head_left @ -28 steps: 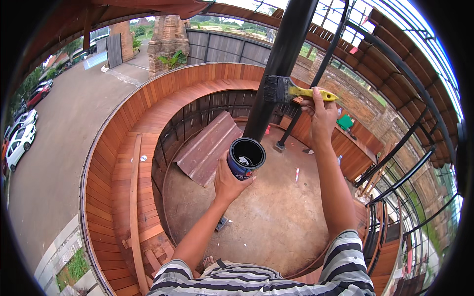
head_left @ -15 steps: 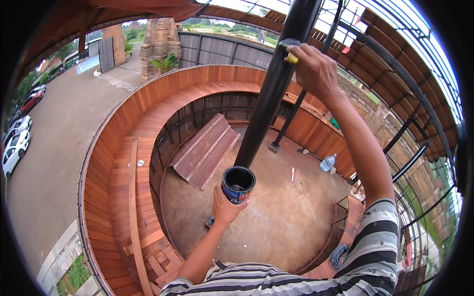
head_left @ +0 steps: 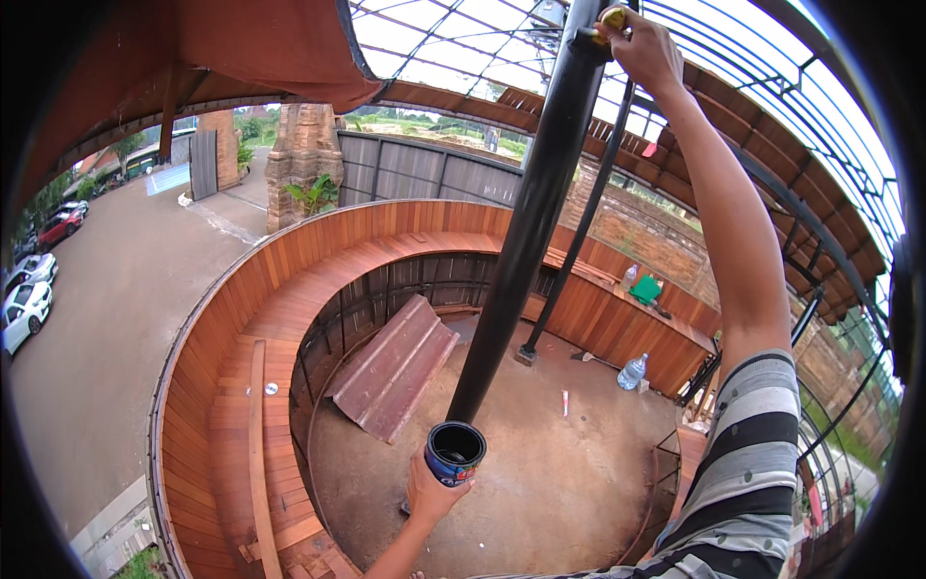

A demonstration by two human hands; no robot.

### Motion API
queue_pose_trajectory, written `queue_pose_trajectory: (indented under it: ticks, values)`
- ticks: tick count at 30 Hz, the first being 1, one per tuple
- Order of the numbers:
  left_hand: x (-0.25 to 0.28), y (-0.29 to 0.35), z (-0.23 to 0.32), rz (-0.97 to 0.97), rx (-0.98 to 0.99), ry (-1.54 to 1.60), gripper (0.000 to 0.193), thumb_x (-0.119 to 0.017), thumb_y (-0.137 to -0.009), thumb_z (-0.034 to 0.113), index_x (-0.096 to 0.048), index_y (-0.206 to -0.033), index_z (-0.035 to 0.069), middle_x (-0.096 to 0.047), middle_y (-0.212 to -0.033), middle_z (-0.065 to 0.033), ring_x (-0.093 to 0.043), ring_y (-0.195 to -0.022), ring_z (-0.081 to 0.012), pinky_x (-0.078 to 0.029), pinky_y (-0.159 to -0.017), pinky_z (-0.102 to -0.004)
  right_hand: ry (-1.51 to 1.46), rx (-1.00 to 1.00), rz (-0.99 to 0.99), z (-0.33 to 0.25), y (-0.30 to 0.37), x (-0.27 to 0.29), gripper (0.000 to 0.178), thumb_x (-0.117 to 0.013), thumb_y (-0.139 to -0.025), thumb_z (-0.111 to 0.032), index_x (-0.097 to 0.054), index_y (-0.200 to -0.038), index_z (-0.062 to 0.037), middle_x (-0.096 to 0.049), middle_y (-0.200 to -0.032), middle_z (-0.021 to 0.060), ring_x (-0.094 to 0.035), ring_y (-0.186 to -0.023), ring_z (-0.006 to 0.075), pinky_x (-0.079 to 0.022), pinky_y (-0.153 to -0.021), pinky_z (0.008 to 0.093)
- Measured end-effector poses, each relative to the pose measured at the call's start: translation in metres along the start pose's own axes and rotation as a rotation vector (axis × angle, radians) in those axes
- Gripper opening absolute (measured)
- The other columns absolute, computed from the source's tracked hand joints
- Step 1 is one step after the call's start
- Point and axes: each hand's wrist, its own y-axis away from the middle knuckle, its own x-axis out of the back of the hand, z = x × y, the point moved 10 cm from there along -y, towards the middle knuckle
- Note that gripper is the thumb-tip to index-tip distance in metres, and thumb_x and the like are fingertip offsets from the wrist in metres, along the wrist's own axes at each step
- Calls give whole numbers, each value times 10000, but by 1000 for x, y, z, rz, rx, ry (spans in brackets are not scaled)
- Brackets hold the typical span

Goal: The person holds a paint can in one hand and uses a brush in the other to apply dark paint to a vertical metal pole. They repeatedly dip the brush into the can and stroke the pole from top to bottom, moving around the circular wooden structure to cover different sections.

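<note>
"Two items held; location?"

"One open-topped can [head_left: 451,472], grasped by the left hand [head_left: 431,490] above the floor [head_left: 550,482], inside its curved edge. One yellow-handled brush [head_left: 614,16], gripped by the right hand [head_left: 648,50], high beside the black pole [head_left: 526,241]; contact unclear."

"Handling?"

"Can: stiff, probably weighty, slick if wet; clasp its wall. Brush: light, likely; take the handle."

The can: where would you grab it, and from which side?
I'd grip the can around its outer wall, below the rim, coming from the person's near side, where the left hand holds it now. Its round body suits a wraparound hold, and no handle shows. The open mouth faces up, so a low side grip should keep it level and clear.
</note>
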Motion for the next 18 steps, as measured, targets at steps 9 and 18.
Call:
queue_pose_trajectory:
  ticks: [9,18]
  values:
    - [18,27,-19,1,-63,41,1205,-1053,-627,429,-384,-1545,26,-566,-1428,-231,-593,-1335,-411,-501,-1105,-535,192,669,-271,-113,232,-109,248,-719,-922,-161,-679,-1165,-133,-708,-975,60,-776,-870,246,-598,-647,393]
    - [59,50,19,-115,86,254,959,-938,-742,199,-478,-1568,41,-676,-1388,-199,-688,-1244,-381,-542,-1074,-488,-88,30,-225,-64,93,-75,288,-751,-987,-368,-761,-955,-82,-785,-869,192,-769,-820,424,-566,-696,534]
